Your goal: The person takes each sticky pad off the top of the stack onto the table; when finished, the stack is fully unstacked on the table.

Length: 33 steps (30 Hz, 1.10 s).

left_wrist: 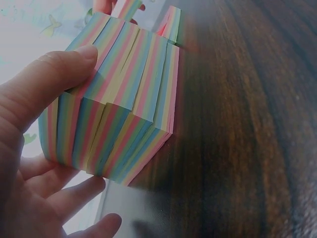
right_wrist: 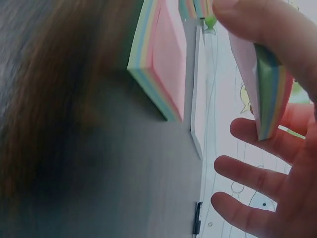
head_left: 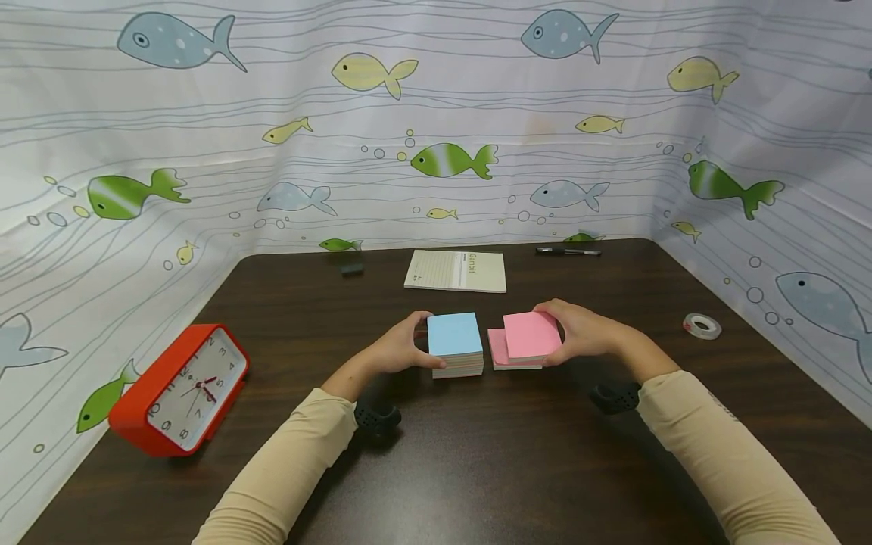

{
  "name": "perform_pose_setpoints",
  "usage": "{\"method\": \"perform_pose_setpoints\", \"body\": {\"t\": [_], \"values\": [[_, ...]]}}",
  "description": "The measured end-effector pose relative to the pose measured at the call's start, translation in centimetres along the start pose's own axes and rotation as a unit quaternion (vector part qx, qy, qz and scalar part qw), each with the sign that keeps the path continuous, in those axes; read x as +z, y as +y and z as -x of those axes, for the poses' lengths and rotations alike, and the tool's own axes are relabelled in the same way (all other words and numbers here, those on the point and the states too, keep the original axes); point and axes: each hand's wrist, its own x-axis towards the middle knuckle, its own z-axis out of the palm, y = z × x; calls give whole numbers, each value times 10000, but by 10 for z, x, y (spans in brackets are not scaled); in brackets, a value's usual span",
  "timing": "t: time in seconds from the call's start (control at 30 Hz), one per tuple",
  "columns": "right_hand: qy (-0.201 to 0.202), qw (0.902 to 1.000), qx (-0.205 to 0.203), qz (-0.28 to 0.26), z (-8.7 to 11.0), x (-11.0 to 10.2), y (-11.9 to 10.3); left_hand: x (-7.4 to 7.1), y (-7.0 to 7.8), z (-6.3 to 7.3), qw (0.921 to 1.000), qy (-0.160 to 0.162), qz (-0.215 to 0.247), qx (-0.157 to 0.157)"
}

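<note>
Stack of blue-topped, stripe-sided square paper pads (head_left: 455, 344): middle of dark wood-grain worktop (head_left: 436, 469), well in from left and right edges. Gripped by left hand (head_left: 395, 350), thumb on near face, lower fingers spread. Pink-topped square paper pad (head_left: 531, 334): pinched between thumb and leading fingers of right hand (head_left: 586, 333), last two splayed free; held clear above second pink-topped paper pad (head_left: 498, 352), lying flat just beside stack. White paper notepad (head_left: 455, 271) near far edge: out of the way. Probably mid-carry. Keep pinch light, on opposite edges; hold pad level to avoid fanning sheets. Brace stack without squeezing: layers slightly offset. Square up edges before letting go.
</note>
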Motion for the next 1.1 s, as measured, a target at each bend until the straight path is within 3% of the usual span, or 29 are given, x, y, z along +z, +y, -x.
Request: {"method": "perform_pose_setpoints", "body": {"t": [0.37, 1.1], "values": [[-105, 9993, 329, 131, 9, -4, 13, 0, -1, 0, 10000, 11, -64, 16], [-260, 9967, 584, 508, 25, -13, 34, 0, -2, 0, 10000, 3, 32, 87]]}}
